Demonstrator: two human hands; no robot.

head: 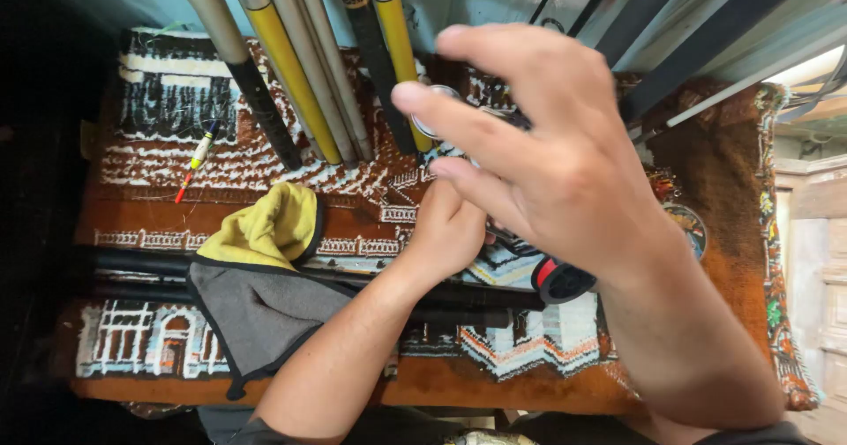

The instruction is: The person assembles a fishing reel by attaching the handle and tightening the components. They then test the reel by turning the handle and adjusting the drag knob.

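We're watching right hand (565, 172) hovering open, fingers spread, above reel (562, 280); left hand (450, 229) closing on reel's top part over dark rod (291, 288) on rug-covered table (706, 321). Risk: loose grip letting reel slip, rod rolling off.

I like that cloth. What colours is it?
Yellow and grey cloth with dark edging, seen in the head view.

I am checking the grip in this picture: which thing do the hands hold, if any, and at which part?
The left hand is closed around a fishing reel, mostly hidden. The right hand hangs above, fingers spread, touching a small round part near the fingertips; the exact grip cannot be told.
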